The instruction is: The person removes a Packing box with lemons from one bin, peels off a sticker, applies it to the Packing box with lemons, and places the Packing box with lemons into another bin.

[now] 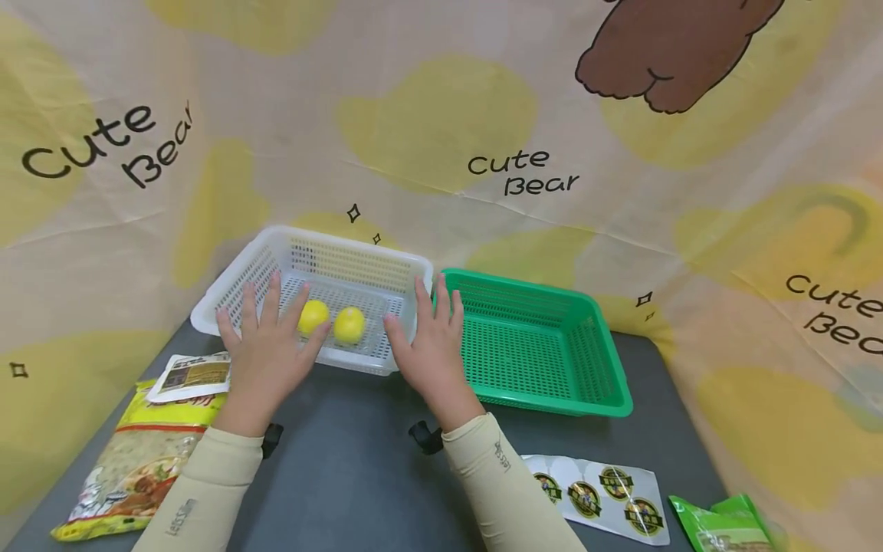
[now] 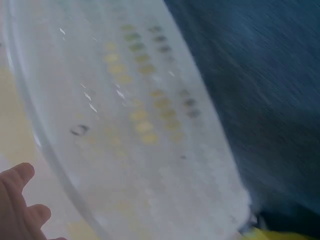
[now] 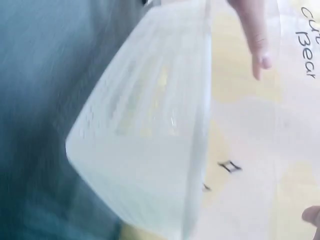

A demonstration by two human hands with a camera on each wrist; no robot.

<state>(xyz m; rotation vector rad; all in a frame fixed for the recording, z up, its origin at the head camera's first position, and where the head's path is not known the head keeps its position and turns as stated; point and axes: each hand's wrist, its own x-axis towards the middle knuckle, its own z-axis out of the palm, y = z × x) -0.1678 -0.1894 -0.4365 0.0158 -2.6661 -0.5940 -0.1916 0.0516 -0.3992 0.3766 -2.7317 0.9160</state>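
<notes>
A white slotted plastic basket (image 1: 345,257) stands at the back left of the table, with two round yellow fruit-like balls (image 1: 349,326) on its floor. Over its front left part my left hand (image 1: 265,360) is spread, fingers straight. My right hand (image 1: 436,356), also with straight fingers, is over the basket's right end, where it borders a green basket (image 1: 552,406). Neither hand holds anything. In the left wrist view the white basket's wall (image 2: 150,165) fills the middle, with fingertips low at the left. The right wrist view shows its side (image 3: 145,130), blurred, and a fingertip beyond it.
At the left lies a yellow food bag (image 1: 131,468) with a white packet (image 1: 189,377) on top. A sticker sheet (image 1: 600,494) and a green packet (image 1: 724,525) lie at the front right. A printed cloth (image 1: 428,100) rises behind the table (image 1: 331,460).
</notes>
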